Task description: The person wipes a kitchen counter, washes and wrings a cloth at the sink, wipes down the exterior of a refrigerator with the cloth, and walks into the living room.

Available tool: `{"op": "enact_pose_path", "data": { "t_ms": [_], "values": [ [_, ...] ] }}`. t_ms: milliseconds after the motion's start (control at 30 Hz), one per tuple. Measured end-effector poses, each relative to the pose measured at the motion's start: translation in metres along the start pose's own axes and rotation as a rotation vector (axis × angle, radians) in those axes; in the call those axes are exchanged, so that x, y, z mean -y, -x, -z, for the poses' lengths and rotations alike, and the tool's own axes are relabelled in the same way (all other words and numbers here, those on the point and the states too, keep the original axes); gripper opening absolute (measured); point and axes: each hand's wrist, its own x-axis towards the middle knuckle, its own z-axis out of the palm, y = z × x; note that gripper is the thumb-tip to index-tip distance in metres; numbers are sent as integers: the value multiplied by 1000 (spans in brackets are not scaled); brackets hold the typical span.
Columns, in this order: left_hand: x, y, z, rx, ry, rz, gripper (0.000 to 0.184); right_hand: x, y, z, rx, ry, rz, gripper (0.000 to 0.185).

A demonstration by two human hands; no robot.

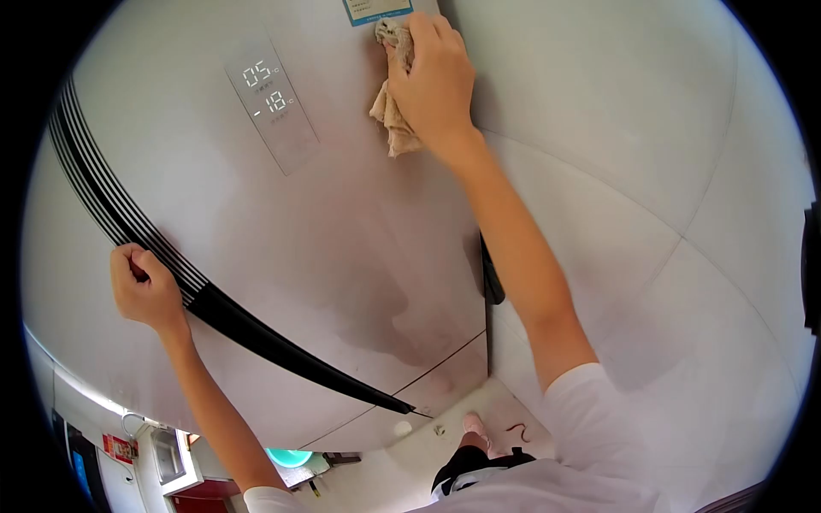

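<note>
Cloth (398, 128) pinched in R hand (436, 85), against fridge door (299, 222).
Loc: just under blue-edged label (378, 10), R of temp display (272, 107) (05/-18 °C). L hand (147, 286) curled by black handle strip (282, 348); can't tell if gripping.

My feed is bright and softly lit, the wide lens bowing the large white wall tiles (633, 171) at three o'clock and blackening the corners. Blurry dark patches cloud the glossy pale refrigerator door (282, 248); its glowing white digits (257, 73) read crisply. Glare streaks at eight o'clock.
</note>
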Motion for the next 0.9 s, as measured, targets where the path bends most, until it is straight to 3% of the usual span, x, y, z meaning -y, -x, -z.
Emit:
{"op": "enact_pose_path", "data": {
  "t_ms": [167, 367, 433, 533, 733, 900],
  "values": [
    [0, 0, 0, 14, -6, 12, 11, 10, 37, 8, 63, -34, -68, 13],
    [-1, -1, 2, -1, -6, -22, 10, -6, -12, -5, -51, -23, 37, 13],
    [-4, -1, 2, -16, 17, -36, 10, -2, -7, 0, 22, 0, -82, 13],
    [-6, 0, 4, -24, 52, -57, 10, 1, 34, 4, -1, -8, -99, 15],
    [-3, -3, 3, -2, 58, -36, 9, -8, -21, 2, 62, 48, -78, 22],
    [2, 3, 2, 13, 50, 18, 9, -5, 13, 9, 99, 58, -134, 21]
  ]
}}
